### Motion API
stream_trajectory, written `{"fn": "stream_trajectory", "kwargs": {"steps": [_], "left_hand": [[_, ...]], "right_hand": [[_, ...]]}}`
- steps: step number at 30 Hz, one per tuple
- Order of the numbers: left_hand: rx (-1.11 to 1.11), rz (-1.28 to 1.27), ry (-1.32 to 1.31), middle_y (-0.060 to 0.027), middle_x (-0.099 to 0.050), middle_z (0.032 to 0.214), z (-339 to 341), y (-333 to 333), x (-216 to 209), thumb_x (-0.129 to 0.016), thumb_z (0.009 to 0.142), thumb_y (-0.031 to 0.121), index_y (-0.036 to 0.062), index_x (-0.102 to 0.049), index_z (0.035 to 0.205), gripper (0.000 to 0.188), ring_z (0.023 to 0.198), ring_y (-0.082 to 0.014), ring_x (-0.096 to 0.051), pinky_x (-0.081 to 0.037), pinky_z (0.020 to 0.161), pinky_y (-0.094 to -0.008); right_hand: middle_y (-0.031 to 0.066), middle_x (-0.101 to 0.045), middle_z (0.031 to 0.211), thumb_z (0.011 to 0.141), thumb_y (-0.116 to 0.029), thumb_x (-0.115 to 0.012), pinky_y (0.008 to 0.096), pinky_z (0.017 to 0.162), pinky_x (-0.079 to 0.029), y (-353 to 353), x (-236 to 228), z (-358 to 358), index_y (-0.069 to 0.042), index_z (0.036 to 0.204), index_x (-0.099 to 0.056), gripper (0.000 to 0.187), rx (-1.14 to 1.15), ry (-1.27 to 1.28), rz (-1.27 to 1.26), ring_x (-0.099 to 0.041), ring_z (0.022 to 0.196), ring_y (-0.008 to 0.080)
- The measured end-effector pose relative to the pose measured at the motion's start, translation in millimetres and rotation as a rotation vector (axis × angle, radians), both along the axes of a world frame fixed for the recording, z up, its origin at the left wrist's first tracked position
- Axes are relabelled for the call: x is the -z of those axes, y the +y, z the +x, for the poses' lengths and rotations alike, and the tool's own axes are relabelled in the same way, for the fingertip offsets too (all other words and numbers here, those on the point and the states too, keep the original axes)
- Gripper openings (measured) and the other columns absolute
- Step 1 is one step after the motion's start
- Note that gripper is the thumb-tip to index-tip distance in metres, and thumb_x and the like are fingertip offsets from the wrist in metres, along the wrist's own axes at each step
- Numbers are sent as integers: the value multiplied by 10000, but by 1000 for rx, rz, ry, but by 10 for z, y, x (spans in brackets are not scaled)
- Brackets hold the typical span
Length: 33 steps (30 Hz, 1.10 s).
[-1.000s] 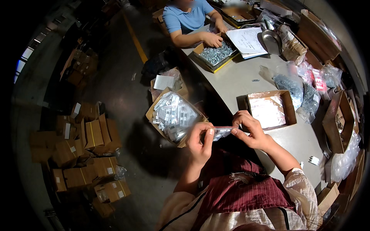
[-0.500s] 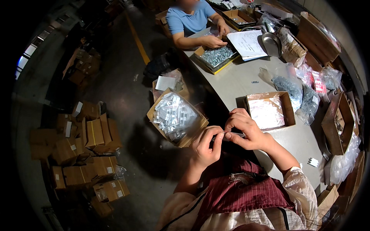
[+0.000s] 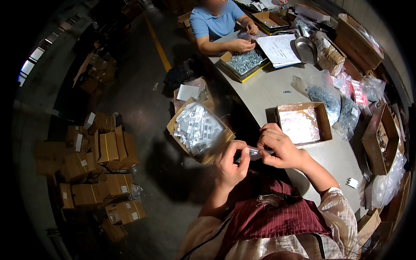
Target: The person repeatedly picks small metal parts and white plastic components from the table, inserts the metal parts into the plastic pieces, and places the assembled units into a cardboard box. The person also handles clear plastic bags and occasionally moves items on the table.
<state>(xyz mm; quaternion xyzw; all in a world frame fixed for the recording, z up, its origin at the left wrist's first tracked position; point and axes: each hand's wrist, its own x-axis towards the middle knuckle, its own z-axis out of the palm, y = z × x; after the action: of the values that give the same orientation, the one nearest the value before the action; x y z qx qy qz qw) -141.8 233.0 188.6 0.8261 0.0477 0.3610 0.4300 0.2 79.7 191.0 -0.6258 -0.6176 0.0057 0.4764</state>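
A small clear plastic bag is stretched between my two hands, above my lap at the table's edge. My left hand pinches one end of it between thumb and forefinger. The other end is in the fingers of my right hand, which are curled over it. Whatever the bag contains is too small to make out. Just beyond my left hand stands an open carton filled with small clear packets. A shallow cardboard box with flat clear bags in it sits on the table beyond my right hand.
Across the table, a person in a blue shirt works over a box of small metal parts. Papers, a metal scoop and bags of hardware lie to the right. Stacked cartons stand on the floor at left.
My hands have drawn slightly apart, and more of the plastic bag shows between them. The other person's hands have shifted a little, with a clear bag now showing in them.
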Motion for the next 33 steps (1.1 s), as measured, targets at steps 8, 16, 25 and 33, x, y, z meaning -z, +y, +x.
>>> {"fn": "stream_trajectory", "kwargs": {"steps": [8, 16, 25, 33], "left_hand": [[-58, -100, 34, -120, -692, 826, -79, 217, 221, -665, 918, 29, -4, -643, 932, 42, 705, -242, -685, -547, 665, -334], [-391, 11, 40, -154, -691, 879, -77, 1267, 812, -648, 989, 144, 17, -655, 978, 128, 779, -325, -684, -535, 723, -395], [-690, 324, 503, -246, -609, 1146, -231, 2928, 2639, -583, 984, 187, 14, -579, 1099, 208, 1040, -468, -597, -477, 914, -523], [-625, 34, 942, -294, -586, 1320, 210, 2806, 2496, -595, 999, 394, 64, -359, 1410, 578, 1185, -492, -593, -456, 997, -563]], "right_hand": [[156, -584, 860, 764, -113, -689, 476, 991, -465, -31, 110, 36, -24, 857, -582, 167, 15, -123, -81, -588, 930, 387], [150, -615, 884, 873, -40, -679, 435, 865, -469, -146, 389, 249, -17, 935, -628, 83, 310, 39, -193, -586, 927, 366], [221, -626, 1155, 851, -32, -688, 479, 904, -504, -724, 1300, 947, 21, 1189, -577, 360, 719, 35, -443, -626, 1030, 432], [299, -482, 1416, 810, -360, -806, 524, 1022, -500, -1813, 2101, 1450, 18, 1516, -331, 931, 1072, 117, -1023, -543, 1244, 491]]}}
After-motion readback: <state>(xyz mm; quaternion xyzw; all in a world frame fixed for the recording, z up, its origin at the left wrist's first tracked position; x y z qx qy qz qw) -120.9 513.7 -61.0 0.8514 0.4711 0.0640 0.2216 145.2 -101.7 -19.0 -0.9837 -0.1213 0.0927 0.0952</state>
